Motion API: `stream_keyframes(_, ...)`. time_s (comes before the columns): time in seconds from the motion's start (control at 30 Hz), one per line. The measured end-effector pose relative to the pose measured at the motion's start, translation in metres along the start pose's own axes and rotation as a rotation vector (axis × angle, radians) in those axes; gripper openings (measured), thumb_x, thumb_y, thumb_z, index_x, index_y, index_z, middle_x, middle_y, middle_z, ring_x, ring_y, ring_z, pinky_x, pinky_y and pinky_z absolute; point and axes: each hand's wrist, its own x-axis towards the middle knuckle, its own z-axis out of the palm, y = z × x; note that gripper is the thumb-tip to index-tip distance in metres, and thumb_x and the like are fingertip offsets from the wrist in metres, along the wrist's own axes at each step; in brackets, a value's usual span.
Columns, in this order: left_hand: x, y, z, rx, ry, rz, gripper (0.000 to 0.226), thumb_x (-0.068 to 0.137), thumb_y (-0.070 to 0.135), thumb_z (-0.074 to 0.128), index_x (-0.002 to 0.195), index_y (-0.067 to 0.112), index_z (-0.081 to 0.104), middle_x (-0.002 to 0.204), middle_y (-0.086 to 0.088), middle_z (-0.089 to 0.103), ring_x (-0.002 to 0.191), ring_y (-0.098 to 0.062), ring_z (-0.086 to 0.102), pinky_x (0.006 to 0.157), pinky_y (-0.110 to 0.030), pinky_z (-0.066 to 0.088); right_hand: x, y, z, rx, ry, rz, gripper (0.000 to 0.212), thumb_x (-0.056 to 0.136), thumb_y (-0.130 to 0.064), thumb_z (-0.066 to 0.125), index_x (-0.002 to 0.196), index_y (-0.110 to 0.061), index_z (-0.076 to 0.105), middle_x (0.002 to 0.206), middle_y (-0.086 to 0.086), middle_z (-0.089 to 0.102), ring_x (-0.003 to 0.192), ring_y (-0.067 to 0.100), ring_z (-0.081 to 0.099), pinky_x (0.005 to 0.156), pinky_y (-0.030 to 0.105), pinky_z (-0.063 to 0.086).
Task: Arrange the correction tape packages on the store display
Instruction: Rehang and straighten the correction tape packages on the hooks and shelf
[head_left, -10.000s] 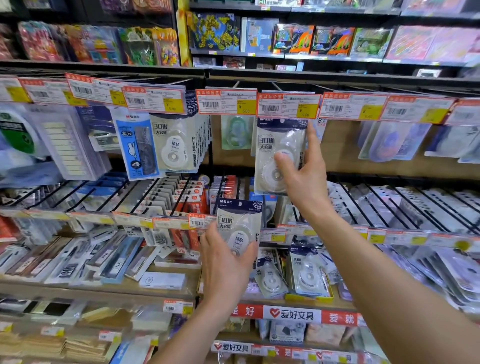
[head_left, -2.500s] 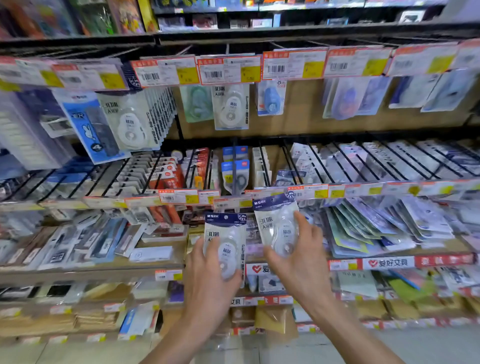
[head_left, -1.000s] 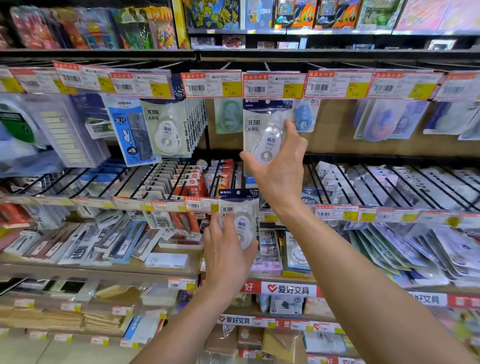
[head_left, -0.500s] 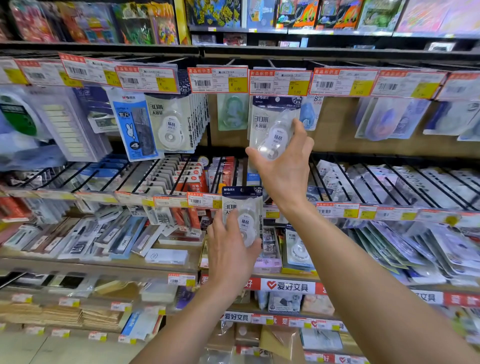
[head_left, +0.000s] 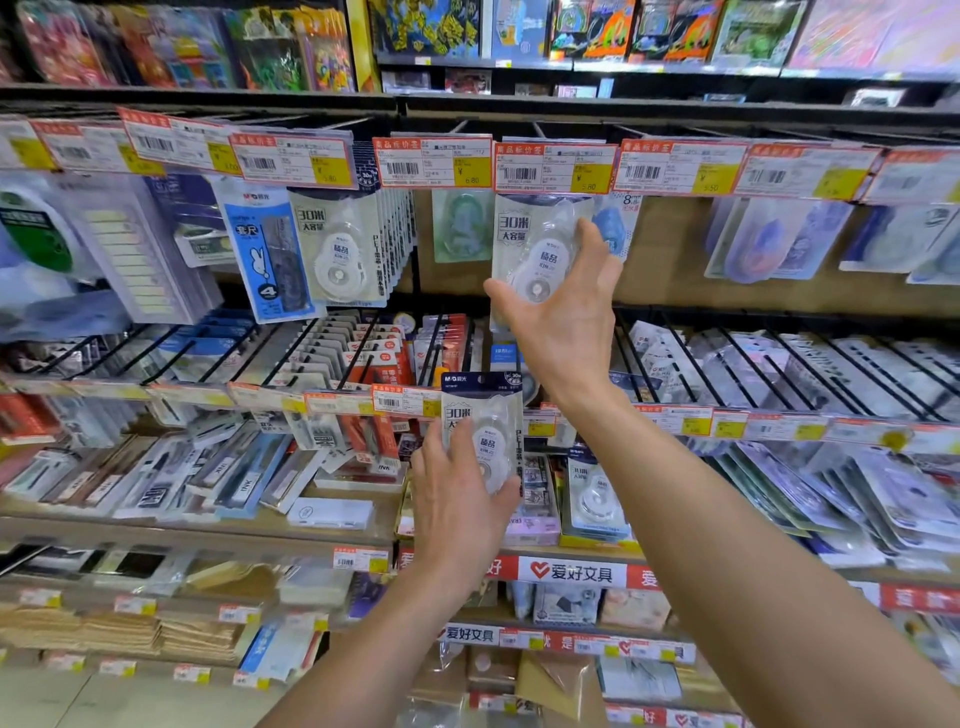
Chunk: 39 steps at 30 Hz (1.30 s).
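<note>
While shelves (head_left: 332, 525) brim, hands hold correction tape packages (head_left: 480, 431).

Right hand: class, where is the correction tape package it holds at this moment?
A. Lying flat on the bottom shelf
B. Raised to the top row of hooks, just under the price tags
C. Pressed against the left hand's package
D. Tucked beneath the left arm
B: the right hand holds its correction tape package up just below a price tag, while the left hand holds a second package lower down.
</note>
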Motion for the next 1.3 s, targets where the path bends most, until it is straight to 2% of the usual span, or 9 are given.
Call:
stream_keyframes(0.1, 0.000, 0.000, 0.001, -0.002, -0.001, 0.008, 0.076, 0.089, 0.045, 0.066, 0.150, 0.026, 0.026, 0.161, -0.004, 0.013, 0.142, -0.022, 0.017, 0.111, -0.043, 0.032, 0.000, 0.000, 0.000, -0.028, -0.006, -0.006, 0.100, 0.081, -0.054, 0.081, 0.157, -0.023, 0.023, 0.148, 0.010, 0.036, 0.114, 0.032, 0.061, 0.084, 0.031, 0.043)
stream_keyframes(0.37, 0.000, 0.000, 0.003, -0.034, 0.003, 0.007, 0.076, 0.089, 0.043, 0.067, 0.150, 0.025, 0.026, 0.160, -0.004, 0.015, 0.143, -0.022, 0.015, 0.113, -0.040, 0.031, 0.000, -0.001, 0.001, -0.076, -0.008, -0.017, 0.102, 0.079, -0.056, 0.081, 0.156, -0.023, 0.024, 0.149, 0.009, 0.035, 0.111, 0.036, 0.063, 0.090, 0.044, 0.051)
stream_keyframes(0.47, 0.000, 0.000, 0.003, -0.058, 0.004, 0.022, 0.075, 0.089, 0.042, 0.067, 0.150, 0.024, 0.028, 0.160, -0.006, 0.015, 0.144, -0.023, 0.015, 0.115, -0.038, 0.027, -0.001, 0.000, 0.003, -0.079, -0.012, -0.012, 0.103, 0.078, -0.056, 0.082, 0.157, -0.023, 0.024, 0.147, 0.009, 0.036, 0.108, 0.037, 0.063, 0.089, 0.044, 0.051)
stream_keyframes(0.57, 0.000, 0.000, 0.001, -0.080, 0.009, 0.035, 0.070, 0.090, 0.040, 0.067, 0.148, 0.027, 0.029, 0.161, -0.004, 0.012, 0.145, -0.023, 0.013, 0.115, -0.037, 0.027, 0.001, 0.003, 0.005, -0.096, 0.001, -0.025, 0.107, 0.078, -0.056, 0.082, 0.160, -0.026, 0.020, 0.142, 0.011, 0.038, 0.094, 0.034, 0.063, 0.080, 0.038, 0.048)
stream_keyframes(0.67, -0.001, -0.002, 0.002, -0.096, 0.020, 0.052, 0.069, 0.089, 0.040, 0.067, 0.146, 0.029, 0.030, 0.160, -0.003, 0.014, 0.145, -0.022, 0.014, 0.115, -0.037, 0.027, 0.002, 0.008, 0.006, -0.131, 0.006, -0.060, 0.109, 0.080, -0.055, 0.081, 0.162, -0.027, 0.016, 0.138, 0.013, 0.040, 0.083, 0.026, 0.053, 0.077, 0.036, 0.046)
stream_keyframes(0.77, 0.000, -0.004, 0.005, -0.103, 0.027, 0.075, 0.068, 0.089, 0.040, 0.067, 0.145, 0.030, 0.029, 0.158, -0.003, 0.017, 0.144, -0.022, 0.015, 0.116, -0.037, 0.026, 0.004, 0.012, 0.007, -0.141, 0.014, -0.072, 0.110, 0.080, -0.056, 0.081, 0.163, -0.027, 0.014, 0.138, 0.014, 0.041, 0.089, 0.030, 0.060, 0.081, 0.040, 0.050)
stream_keyframes(0.9, 0.001, -0.008, 0.011, -0.078, 0.042, 0.097, 0.069, 0.090, 0.041, 0.065, 0.146, 0.029, 0.026, 0.160, -0.005, 0.013, 0.144, -0.024, 0.014, 0.116, -0.040, 0.027, 0.008, 0.020, 0.013, -0.137, 0.031, -0.095, 0.110, 0.081, -0.056, 0.080, 0.163, -0.028, 0.013, 0.140, 0.014, 0.040, 0.096, 0.031, 0.062, 0.081, 0.035, 0.046)
stream_keyframes(1.07, 0.002, -0.014, 0.017, -0.065, 0.040, 0.092, 0.071, 0.091, 0.042, 0.064, 0.147, 0.029, 0.023, 0.161, -0.005, 0.010, 0.146, -0.025, 0.011, 0.118, -0.041, 0.023, 0.019, 0.028, 0.025, -0.116, 0.002, -0.077, 0.111, 0.084, -0.054, 0.078, 0.164, -0.030, 0.006, 0.152, 0.019, 0.031, 0.111, 0.040, 0.063, 0.094, 0.044, 0.050)
stream_keyframes(1.3, 0.009, -0.021, 0.011, -0.056, 0.086, 0.086, 0.072, 0.089, 0.042, 0.066, 0.146, 0.030, 0.023, 0.160, -0.004, 0.011, 0.148, -0.026, 0.010, 0.118, -0.041, 0.024, 0.057, 0.039, 0.054, -0.141, -0.012, -0.040, 0.113, 0.086, -0.052, 0.076, 0.164, -0.032, -0.003, 0.147, 0.016, 0.031, 0.110, 0.039, 0.061, 0.096, 0.043, 0.050)
